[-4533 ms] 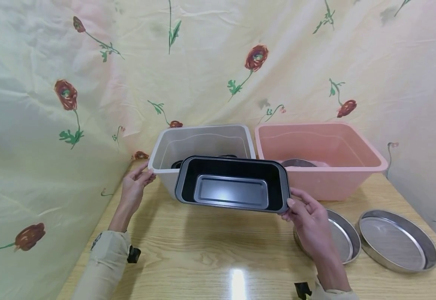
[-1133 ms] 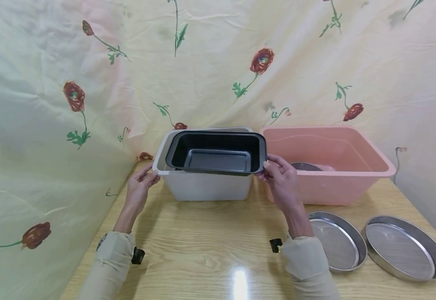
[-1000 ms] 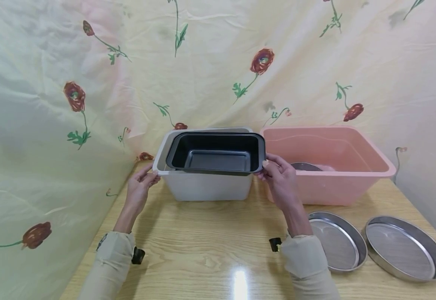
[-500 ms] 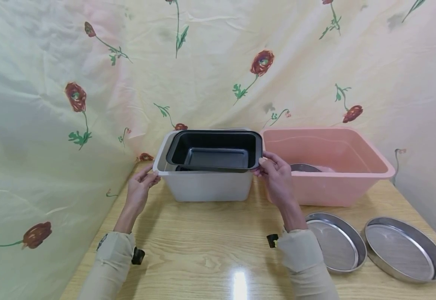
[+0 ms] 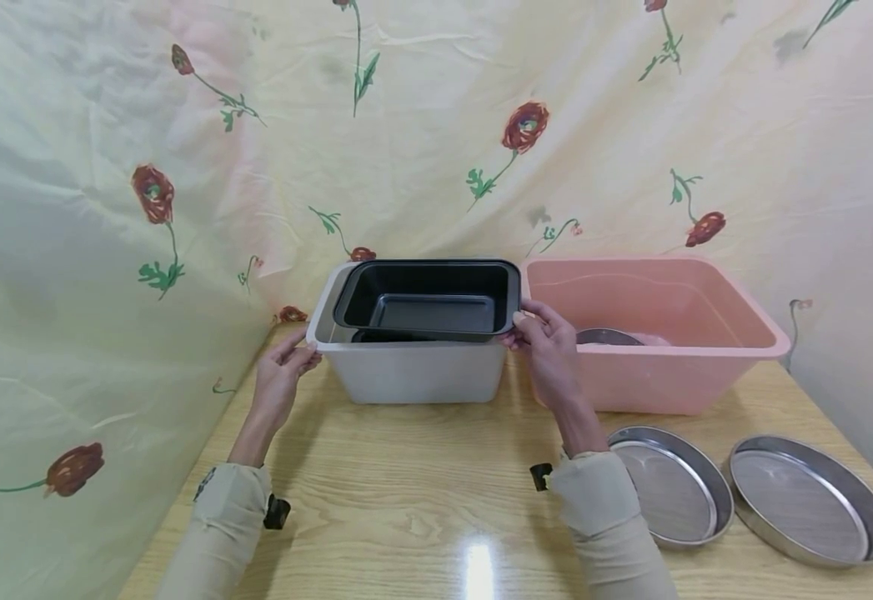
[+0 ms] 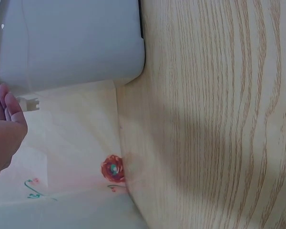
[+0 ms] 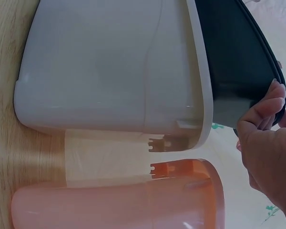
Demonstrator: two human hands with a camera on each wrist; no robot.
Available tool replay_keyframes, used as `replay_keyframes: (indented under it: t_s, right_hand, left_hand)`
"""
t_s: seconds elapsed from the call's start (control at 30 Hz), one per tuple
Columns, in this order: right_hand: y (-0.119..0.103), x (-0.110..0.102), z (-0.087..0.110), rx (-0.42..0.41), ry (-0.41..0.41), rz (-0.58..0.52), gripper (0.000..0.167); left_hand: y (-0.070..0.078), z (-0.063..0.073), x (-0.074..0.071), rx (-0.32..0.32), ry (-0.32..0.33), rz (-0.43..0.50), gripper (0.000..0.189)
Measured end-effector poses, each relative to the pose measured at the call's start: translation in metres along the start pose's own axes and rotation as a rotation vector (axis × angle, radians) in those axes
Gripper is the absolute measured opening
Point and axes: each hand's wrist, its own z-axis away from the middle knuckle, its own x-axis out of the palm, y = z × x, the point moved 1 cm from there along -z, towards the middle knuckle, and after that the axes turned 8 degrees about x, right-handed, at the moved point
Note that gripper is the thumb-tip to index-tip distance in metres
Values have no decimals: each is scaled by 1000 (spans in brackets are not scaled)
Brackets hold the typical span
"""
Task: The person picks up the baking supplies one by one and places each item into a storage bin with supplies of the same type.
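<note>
A black loaf pan (image 5: 433, 313) is held at the mouth of a white plastic bin (image 5: 413, 377), tipped so its inside faces me. My right hand (image 5: 551, 354) pinches the pan's right end by the rim, thumb on top. In the right wrist view the pan's outer side (image 7: 233, 52) sticks up past the bin's rim. My left hand (image 5: 278, 379) holds the bin's rim at its left front corner; in the left wrist view the fingers (image 6: 14, 106) touch that rim. Another dark item (image 5: 376, 337) shows inside the bin beneath the pan, mostly hidden.
A pink bin (image 5: 654, 379) stands right beside the white one, with a round metal piece (image 5: 607, 337) inside. Two round metal pans (image 5: 676, 487) lie on the wooden table (image 5: 391, 500) at the right; the farther-right pan (image 5: 811, 500) touches or nearly touches its neighbour. Flowered cloth (image 5: 421, 125) hangs behind.
From in front of the two bins, the right hand has brought the loaf pan back and left over the white bin. In the last second it shifted slightly farther left. The left hand stayed at the rim.
</note>
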Motion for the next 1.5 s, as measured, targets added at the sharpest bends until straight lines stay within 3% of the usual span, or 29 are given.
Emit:
replay_keyframes:
  t_s: [0.3, 0.63, 1.0, 1.2, 1.5]
  right_hand:
    - [4, 3, -6, -14, -13, 79, 32]
    - [10, 14, -14, 31, -11, 58, 34]
    - [15, 20, -21, 43, -51, 213, 34]
    - [11, 21, -23, 57, -103, 280, 42]
    - [7, 13, -19, 25, -113, 290, 38]
  left_hand:
    - [0, 1, -2, -2, 4, -5, 45]
    - [-2, 0, -2, -9, 16, 23, 46]
    - [-2, -2, -1, -10, 14, 12, 45]
    - [-2, -3, 0, 1, 22, 61, 45]
    - [0, -1, 2, 10, 27, 50, 45]
